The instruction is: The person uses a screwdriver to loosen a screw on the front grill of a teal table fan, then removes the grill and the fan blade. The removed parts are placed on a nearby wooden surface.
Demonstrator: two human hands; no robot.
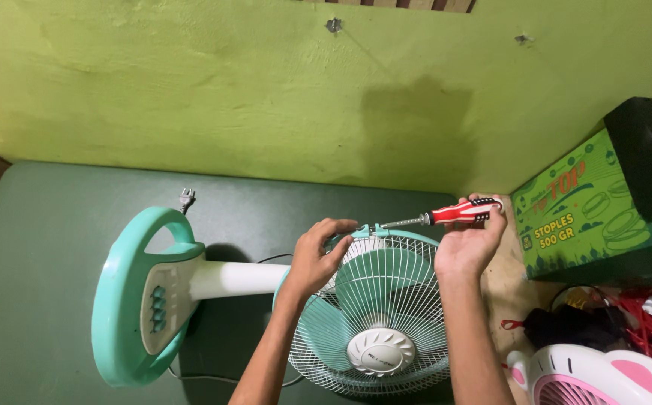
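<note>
A mint-green and white desk fan lies on its back on a dark green mat. Its wire grille [386,300] faces up and its round base [140,296] stands on edge at the left. My left hand [318,255] grips the top rim of the grille. My right hand [470,241] holds a screwdriver [453,214] with a red, white and black handle. Its metal tip points left and meets the clip at the grille's top edge.
A green wall rises behind the mat. The fan's plug [185,198] lies near the wall. A green cardboard box [581,210] with a black object on top stands at the right. Red cables [644,322] and a pink-and-white small fan [596,375] sit at the lower right.
</note>
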